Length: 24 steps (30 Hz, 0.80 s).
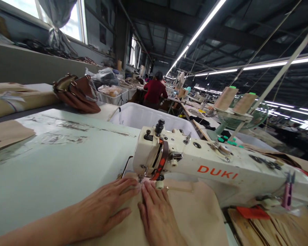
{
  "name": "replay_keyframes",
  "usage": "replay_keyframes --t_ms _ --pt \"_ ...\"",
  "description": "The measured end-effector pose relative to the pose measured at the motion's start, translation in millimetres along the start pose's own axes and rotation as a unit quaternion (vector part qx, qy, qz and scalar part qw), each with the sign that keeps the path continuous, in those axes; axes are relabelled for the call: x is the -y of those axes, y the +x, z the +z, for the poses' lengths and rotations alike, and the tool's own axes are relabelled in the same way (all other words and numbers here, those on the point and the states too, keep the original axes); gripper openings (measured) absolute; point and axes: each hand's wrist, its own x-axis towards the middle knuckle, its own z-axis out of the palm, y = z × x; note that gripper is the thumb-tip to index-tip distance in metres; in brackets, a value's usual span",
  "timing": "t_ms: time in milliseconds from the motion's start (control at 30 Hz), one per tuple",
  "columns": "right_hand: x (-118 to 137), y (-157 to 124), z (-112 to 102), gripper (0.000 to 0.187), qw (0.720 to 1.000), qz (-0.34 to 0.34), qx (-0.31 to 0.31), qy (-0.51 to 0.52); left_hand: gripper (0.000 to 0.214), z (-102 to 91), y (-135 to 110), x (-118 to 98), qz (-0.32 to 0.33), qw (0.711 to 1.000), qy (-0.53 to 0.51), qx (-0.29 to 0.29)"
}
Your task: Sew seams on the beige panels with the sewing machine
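Observation:
A white DUKI sewing machine stands on a pale green table. A beige piece of material lies under its needle head. My left hand rests flat on the material's left part, fingers stretched toward the needle. My right hand lies flat beside it, fingertips just below the presser foot. Both hands press on the beige piece and grip nothing.
A white plastic bin sits behind the machine. Brown bags and beige sheets lie at the left. Two thread cones stand on a rack to the right. A person in red works farther back. More beige pieces are stacked lower right.

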Motion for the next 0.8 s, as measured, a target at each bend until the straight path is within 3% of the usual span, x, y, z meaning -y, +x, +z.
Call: replay_keyframes --t_ms 367,800 --pt "-5.4 3.0 7.7 0.042 1.0 0.004 -0.027 0.007 0.059 -0.6 4.8 7.6 -0.01 1.0 -0.02 0.002" --pt "-6.4 7.0 0.4 0.044 1.0 0.012 0.001 0.028 0.057 -0.6 7.7 5.7 0.002 1.0 -0.023 -0.006"
